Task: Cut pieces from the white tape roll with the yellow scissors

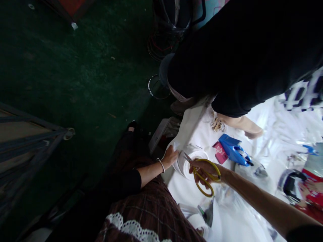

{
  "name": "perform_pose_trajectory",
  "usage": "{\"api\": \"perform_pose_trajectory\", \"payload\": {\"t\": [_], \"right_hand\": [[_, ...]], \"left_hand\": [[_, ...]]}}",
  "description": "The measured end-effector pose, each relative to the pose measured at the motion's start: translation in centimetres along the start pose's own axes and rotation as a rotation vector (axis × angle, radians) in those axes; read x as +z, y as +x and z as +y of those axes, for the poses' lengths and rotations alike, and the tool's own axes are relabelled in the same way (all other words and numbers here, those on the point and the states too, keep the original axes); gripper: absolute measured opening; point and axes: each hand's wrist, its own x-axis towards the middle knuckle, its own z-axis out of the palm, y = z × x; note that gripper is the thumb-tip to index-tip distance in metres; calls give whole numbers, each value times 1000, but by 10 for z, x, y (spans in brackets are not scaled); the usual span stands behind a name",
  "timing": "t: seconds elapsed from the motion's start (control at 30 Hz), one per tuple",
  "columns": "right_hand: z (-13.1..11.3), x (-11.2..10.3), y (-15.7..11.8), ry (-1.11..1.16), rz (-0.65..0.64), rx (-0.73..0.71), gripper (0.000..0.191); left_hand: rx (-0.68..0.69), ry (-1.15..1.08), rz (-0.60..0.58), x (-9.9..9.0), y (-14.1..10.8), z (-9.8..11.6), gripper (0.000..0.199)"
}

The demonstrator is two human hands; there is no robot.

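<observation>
At the table's near edge a white roll point(188, 164) lies on white cloth. My left hand point(170, 156), with a bracelet at the wrist, is closed on thin white material at the roll's left side. Yellow-handled scissors point(205, 178) are in my right hand point(205, 170), over the roll's right side. Their blades point up and left toward the roll. A red card point(220, 152) and a blue package point(234, 149) lie just beyond the roll.
Another person in black point(239, 50) sits close at the upper right, a forearm resting on the table. Crumpled brown paper point(217, 124) lies near that arm. A second white roll point(198, 223) is at the bottom. A metal frame point(30, 131) stands on the green floor at left.
</observation>
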Motion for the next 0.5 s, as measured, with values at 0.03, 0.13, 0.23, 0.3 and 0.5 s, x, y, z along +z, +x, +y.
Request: {"api": "perform_pose_trajectory", "payload": {"t": [0.03,0.13,0.23,0.3,0.5], "right_hand": [[-1,0,2,19,-3,-17,45],[-5,1,8,68,12,-62,44],[-12,3,13,44,38,-75,44],[-16,6,15,7,61,-62,44],[-18,14,23,-20,141,-76,46]], "left_hand": [[6,4,0,-1,0,1,33],[27,14,2,-2,0,3,32],[44,25,11,-2,-2,4,29],[54,27,12,-3,-3,4,28],[97,36,14,-3,-5,5,24]]}}
